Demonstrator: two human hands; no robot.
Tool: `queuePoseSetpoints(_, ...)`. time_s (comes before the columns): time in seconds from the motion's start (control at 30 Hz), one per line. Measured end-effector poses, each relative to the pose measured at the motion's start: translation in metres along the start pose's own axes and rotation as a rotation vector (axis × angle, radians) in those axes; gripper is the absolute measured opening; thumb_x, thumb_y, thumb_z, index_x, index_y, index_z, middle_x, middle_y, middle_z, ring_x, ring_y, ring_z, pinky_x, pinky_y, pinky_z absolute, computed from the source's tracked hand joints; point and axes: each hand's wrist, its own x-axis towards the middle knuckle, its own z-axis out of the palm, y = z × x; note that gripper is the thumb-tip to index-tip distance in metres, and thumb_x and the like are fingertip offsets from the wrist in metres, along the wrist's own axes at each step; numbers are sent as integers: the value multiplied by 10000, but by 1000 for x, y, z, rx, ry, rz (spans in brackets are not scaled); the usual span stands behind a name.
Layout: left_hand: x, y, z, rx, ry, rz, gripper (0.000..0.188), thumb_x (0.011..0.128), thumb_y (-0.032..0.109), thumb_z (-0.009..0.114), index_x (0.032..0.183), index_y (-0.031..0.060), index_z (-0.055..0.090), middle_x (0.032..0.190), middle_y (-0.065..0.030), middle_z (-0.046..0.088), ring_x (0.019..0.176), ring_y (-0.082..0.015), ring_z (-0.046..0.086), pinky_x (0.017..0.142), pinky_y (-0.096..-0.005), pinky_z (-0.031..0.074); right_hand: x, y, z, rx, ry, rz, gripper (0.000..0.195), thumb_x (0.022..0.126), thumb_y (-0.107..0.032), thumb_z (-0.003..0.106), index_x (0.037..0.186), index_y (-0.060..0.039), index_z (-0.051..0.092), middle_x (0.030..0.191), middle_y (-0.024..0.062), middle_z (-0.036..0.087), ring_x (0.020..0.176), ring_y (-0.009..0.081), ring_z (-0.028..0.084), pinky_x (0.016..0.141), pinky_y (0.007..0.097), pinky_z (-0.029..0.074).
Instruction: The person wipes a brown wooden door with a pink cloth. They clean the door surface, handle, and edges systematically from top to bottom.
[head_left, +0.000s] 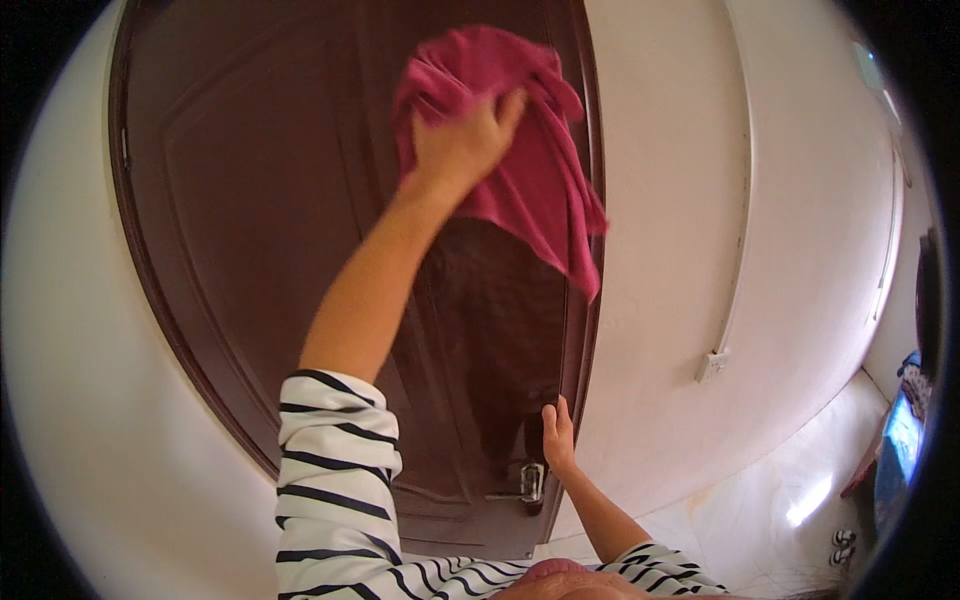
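Observation:
My left hand (465, 142) is raised high and presses a pink-red cloth (517, 187) on the upper part of a dark brown panelled door (255, 217). Part of the cloth hangs down past the door's right edge, over the frame. Lower down, my right hand (559, 435) holds the edge of the door, its fingertips on the face just above a metal lever handle (531, 482). Both arms wear striped white-and-black sleeves.
Pale walls flank the door. On the right wall (667, 262) a cable duct (748, 187) runs down to a white socket (711, 367). A glossy tiled floor (750, 480) lies lower right, with a pair of sandals (842, 547) and blue fabric (892, 450) at the far right.

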Motion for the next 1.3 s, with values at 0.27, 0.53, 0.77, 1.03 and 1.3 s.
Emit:
queuePoseSetpoints(0.27,-20,-96,-55,85,92,-88,463,1066,389,377,1307,44,567,1297,-248,605,1193,-443,573,1007,-491,429,-13,-26,-12,-292,211,-271,426,974,-193,636,1329,16,528,1243,211,579,1175,270,568,1027,389,430)
queuePoseSetpoints(0.53,-45,-129,-41,-47,23,-65,288,1012,281,519,1067,25,638,1046,-184,685,1006,-384,631,852,-479,469,38,-136,16,-4,-95,-501,128,948,-71,664,1044,14,665,913,126,674,780,196,672,707,306,538)
queuePoseSetpoints(0.77,-51,-106,-48,89,-36,26,352,1032,310,491,1208,33,616,1199,-224,642,1122,-412,603,948,-498,462,71,-145,42,-33,-5,-569,206,959,-39,624,1161,2,639,1077,144,662,940,222,669,824,323,535)
queuePoseSetpoints(1.03,-54,-100,-47,-8,-53,-4,365,1012,322,525,1243,52,609,1176,-225,652,1094,-442,607,953,-532,449,113,-265,115,16,-29,-1054,312,849,46,647,1155,-14,629,1274,193,599,1180,363,602,985,402,495)
queuePoseSetpoints(1.3,-37,-132,-62,-47,18,304,339,957,232,597,1262,82,609,1279,-167,618,1205,-404,553,1040,-502,412,209,-308,138,-659,375,-1237,389,930,-181,621,1289,-34,600,1462,209,484,1391,374,429,1150,507,319)
